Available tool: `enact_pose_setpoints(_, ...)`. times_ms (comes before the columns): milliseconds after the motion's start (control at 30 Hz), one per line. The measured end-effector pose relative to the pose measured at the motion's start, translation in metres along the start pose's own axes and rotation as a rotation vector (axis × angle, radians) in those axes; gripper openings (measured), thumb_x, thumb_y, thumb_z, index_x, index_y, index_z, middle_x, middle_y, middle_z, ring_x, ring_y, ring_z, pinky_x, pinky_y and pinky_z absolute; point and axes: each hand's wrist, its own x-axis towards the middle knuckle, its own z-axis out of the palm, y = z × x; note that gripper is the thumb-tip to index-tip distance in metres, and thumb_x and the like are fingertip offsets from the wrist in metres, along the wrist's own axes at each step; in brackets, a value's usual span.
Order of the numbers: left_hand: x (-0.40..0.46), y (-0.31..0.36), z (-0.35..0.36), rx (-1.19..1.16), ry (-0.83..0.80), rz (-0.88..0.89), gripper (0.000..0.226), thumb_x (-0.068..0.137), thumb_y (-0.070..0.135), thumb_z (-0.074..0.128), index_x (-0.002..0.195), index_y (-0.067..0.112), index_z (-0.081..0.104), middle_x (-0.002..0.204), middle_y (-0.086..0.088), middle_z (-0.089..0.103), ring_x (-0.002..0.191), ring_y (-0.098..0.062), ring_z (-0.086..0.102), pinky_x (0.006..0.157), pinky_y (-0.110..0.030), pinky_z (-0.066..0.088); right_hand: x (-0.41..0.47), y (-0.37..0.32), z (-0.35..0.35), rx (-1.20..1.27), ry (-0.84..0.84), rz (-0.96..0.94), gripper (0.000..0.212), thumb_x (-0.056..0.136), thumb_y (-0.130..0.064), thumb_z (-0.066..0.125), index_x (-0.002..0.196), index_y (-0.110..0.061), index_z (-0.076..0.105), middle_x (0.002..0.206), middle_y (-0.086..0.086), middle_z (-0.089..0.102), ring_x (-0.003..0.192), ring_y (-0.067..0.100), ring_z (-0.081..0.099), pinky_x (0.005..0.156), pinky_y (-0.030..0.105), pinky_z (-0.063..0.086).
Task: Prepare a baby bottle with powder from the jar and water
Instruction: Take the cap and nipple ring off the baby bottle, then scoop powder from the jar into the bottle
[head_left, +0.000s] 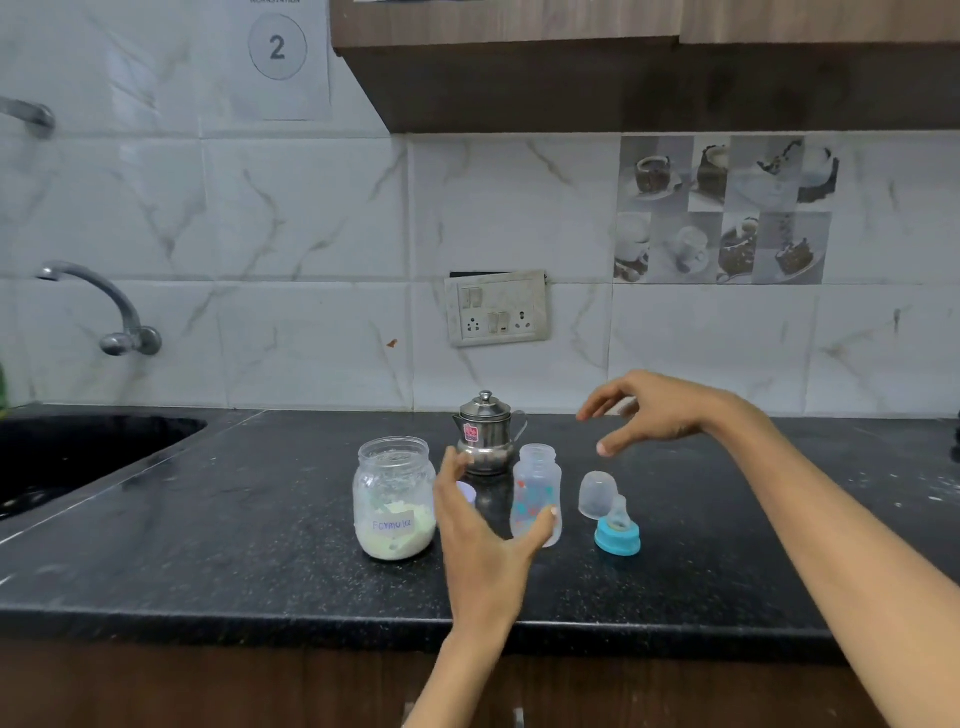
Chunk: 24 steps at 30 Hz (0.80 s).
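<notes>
An open clear baby bottle (537, 480) with coloured dots stands upright on the black counter (260, 561). My left hand (478, 535) spreads open just left of it, the thumb tip touching the bottle's lower side. A lidless glass jar (395, 499) labelled "Formula", partly filled with pale powder, stands to the left. A small steel kettle (485, 434) with a lid stands behind. The blue ring with its teat (617, 535) and a clear cap (597, 493) lie to the bottle's right. My right hand (649, 410) hovers open above them, holding nothing.
A dark sink (78, 452) lies at the far left under a wall tap (104, 306). A switch and socket plate (496, 306) sits on the tiled wall behind the kettle. A small white object (466, 491) shows behind my left hand. Overhead cabinets hang at the top right.
</notes>
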Motion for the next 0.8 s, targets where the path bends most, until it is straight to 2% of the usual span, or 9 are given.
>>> enact_pose_setpoints(67, 0.002, 0.001, -0.024, 0.045, 0.153, 0.030, 0.097, 0.060, 0.020, 0.086, 0.137, 0.024, 0.027, 0.132, 0.011, 0.037, 0.125, -0.001, 0.034, 0.100, -0.006, 0.026, 0.003, -0.017, -0.003, 0.029, 0.019, -0.024, 0.031, 0.073, -0.028, 0.079, 0.095, -0.043, 0.063, 0.119, -0.005, 0.062, 0.115, 0.017, 0.056, 0.103, 0.040, 0.044)
enact_pose_setpoints(167, 0.018, -0.008, -0.060, 0.156, 0.268, -0.052, 0.111, 0.056, 0.020, 0.088, 0.143, 0.016, 0.019, 0.140, 0.002, 0.032, 0.133, -0.013, 0.028, 0.102, -0.023, 0.027, 0.012, -0.049, 0.001, 0.058, 0.022, -0.060, 0.030, 0.078, -0.021, 0.075, 0.104, -0.030, 0.066, 0.113, -0.005, 0.063, 0.105, 0.014, 0.061, 0.095, 0.033, 0.049)
enact_pose_setpoints(267, 0.032, -0.020, -0.087, 0.256, 0.196, -0.166, 0.127, 0.052, 0.027, 0.090, 0.147, 0.015, 0.006, 0.149, -0.001, 0.020, 0.140, -0.018, 0.015, 0.108, -0.035, 0.026, 0.024, -0.083, 0.011, 0.100, -0.011, -0.116, 0.026, 0.080, -0.015, 0.071, 0.104, -0.024, 0.068, 0.103, -0.006, 0.068, 0.097, 0.012, 0.064, 0.090, 0.030, 0.051)
enact_pose_setpoints(367, 0.043, -0.032, -0.100, 0.301, 0.065, -0.230, 0.140, 0.047, 0.034, 0.091, 0.148, 0.016, -0.005, 0.153, 0.000, 0.014, 0.142, -0.021, 0.012, 0.112, -0.042, 0.025, 0.039, -0.114, 0.027, 0.153, -0.068, -0.143, 0.023, 0.082, -0.010, 0.068, 0.103, -0.020, 0.067, 0.093, -0.007, 0.067, 0.094, 0.016, 0.066, 0.080, 0.025, 0.054)
enact_pose_setpoints(500, 0.055, -0.039, -0.101, 0.248, -0.105, -0.308, 0.146, 0.047, 0.037, 0.091, 0.147, 0.013, -0.013, 0.155, -0.003, 0.013, 0.143, -0.022, 0.013, 0.114, -0.039, 0.021, 0.057, -0.150, 0.048, 0.211, -0.073, -0.167, 0.022, 0.086, -0.008, 0.065, 0.108, -0.011, 0.068, 0.097, 0.001, 0.067, 0.083, 0.012, 0.065, 0.067, 0.016, 0.053)
enact_pose_setpoints(567, 0.058, -0.042, -0.100, 0.200, -0.158, -0.352, 0.146, 0.048, 0.034, 0.090, 0.146, 0.011, -0.015, 0.152, -0.003, 0.022, 0.141, -0.022, 0.023, 0.111, -0.034, 0.024, 0.067, -0.162, 0.061, 0.179, -0.045, -0.165, 0.022, 0.088, -0.009, 0.061, 0.109, -0.008, 0.067, 0.089, -0.002, 0.065, 0.071, 0.005, 0.061, 0.057, 0.009, 0.048)
enact_pose_setpoints(600, 0.058, -0.044, -0.100, 0.186, -0.180, -0.374, 0.145, 0.050, 0.032, 0.090, 0.145, 0.010, -0.018, 0.148, -0.002, 0.031, 0.138, -0.022, 0.030, 0.108, -0.031, 0.027, 0.072, -0.168, 0.067, 0.163, -0.039, -0.160, 0.022, 0.089, -0.009, 0.058, 0.109, -0.007, 0.067, 0.088, -0.001, 0.066, 0.070, 0.006, 0.061, 0.060, 0.011, 0.051)
enact_pose_setpoints(700, 0.059, -0.049, -0.100, 0.182, -0.214, -0.423, 0.141, 0.058, 0.028, 0.087, 0.143, 0.007, -0.023, 0.130, 0.000, 0.051, 0.125, -0.020, 0.047, 0.097, -0.026, 0.034, 0.089, -0.179, 0.087, 0.138, -0.106, -0.083, 0.024, 0.092, -0.010, 0.052, 0.106, 0.002, 0.067, 0.103, 0.016, 0.070, 0.079, 0.017, 0.063, 0.085, 0.032, 0.056)
enact_pose_setpoints(800, 0.059, -0.051, -0.100, 0.185, -0.216, -0.427, 0.136, 0.061, 0.027, 0.085, 0.144, 0.005, -0.021, 0.126, -0.002, 0.055, 0.122, -0.022, 0.050, 0.092, -0.024, 0.034, 0.097, -0.191, 0.100, -0.029, -0.145, -0.035, 0.041, 0.098, -0.029, 0.044, 0.113, 0.003, 0.064, 0.100, 0.013, 0.065, 0.081, 0.020, 0.059, 0.076, 0.032, 0.050)
